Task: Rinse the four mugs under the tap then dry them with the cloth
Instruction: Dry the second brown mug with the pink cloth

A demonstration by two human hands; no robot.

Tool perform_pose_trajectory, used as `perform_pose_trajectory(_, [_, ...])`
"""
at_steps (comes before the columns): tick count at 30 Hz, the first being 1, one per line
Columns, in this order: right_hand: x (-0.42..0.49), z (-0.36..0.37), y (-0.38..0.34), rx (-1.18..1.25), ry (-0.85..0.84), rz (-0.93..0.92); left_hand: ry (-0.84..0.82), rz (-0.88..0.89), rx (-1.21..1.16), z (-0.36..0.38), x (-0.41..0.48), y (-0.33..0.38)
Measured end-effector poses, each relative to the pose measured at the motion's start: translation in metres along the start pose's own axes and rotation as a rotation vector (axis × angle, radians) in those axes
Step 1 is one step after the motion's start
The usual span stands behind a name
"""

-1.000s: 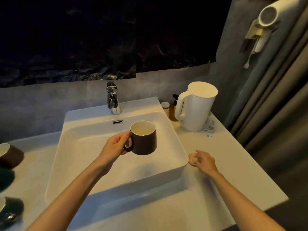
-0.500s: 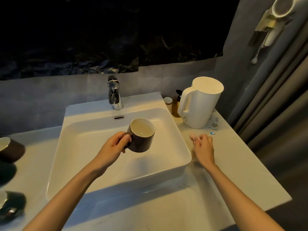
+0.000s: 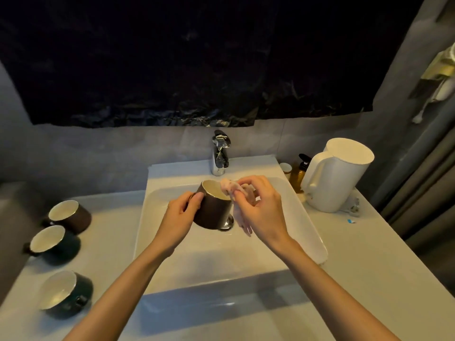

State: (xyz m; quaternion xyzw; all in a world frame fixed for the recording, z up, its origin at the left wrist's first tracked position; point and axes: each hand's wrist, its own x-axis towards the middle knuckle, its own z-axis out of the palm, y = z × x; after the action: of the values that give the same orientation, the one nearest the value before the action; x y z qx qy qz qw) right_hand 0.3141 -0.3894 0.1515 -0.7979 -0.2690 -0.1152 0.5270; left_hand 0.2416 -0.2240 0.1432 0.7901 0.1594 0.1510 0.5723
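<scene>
Sink (image 3: 197,257): left hand (image 3: 181,215) hides mug (image 3: 213,214) handle, right hand (image 3: 263,207) bunches cloth (image 3: 243,226).

Basin (image 3: 172,267): plain white; your landmark.
Held mug (image 3: 211,212), over the basin: dark brown outside, cream inside.
Cloth (image 3: 230,187), over the basin: pale pink.
Far mug (image 3: 73,215), left of the basin: dark brown, cream inside.
Middle mug (image 3: 56,244) and near mug (image 3: 69,294), left of the basin: dark green, cream inside.
Kettle (image 3: 337,178), right of the basin: white.
Bottle (image 3: 296,175), right of the basin: amber, black pump.
Tap (image 3: 220,153), behind the basin: shiny chrome.
</scene>
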Motion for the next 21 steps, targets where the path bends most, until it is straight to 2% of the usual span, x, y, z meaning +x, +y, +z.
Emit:
perform_pose_trajectory(3, [0.003, 0.021, -0.018, -0.037, 0.003, -0.075, 0.061, -0.032, -0.141, -0.018, 0.000, 0.008])
perform_pose_trajectory(5, [0.005, 0.034, -0.029, -0.072, -0.033, -0.125, 0.023, -0.066, -0.193, -0.033, 0.000, 0.008])
perform_pose_trajectory(8, [0.011, 0.052, -0.046, -0.202, -0.060, -0.246, -0.068, -0.206, -0.395, -0.055, -0.003, 0.008])
perform_pose_trajectory(11, [0.018, 0.065, -0.060, -0.368, -0.079, -0.383, -0.081, -0.268, -0.546, -0.074, -0.002, 0.006])
perform_pose_trajectory(15, [0.018, 0.080, -0.068, -0.501, -0.168, -0.550, -0.070, -0.265, -0.557, -0.091, -0.002, 0.007])
perform_pose_trajectory(21, [-0.001, 0.098, -0.065, -0.513, -0.296, -0.610, -0.017, -0.229, -0.520, -0.109, 0.009, 0.005])
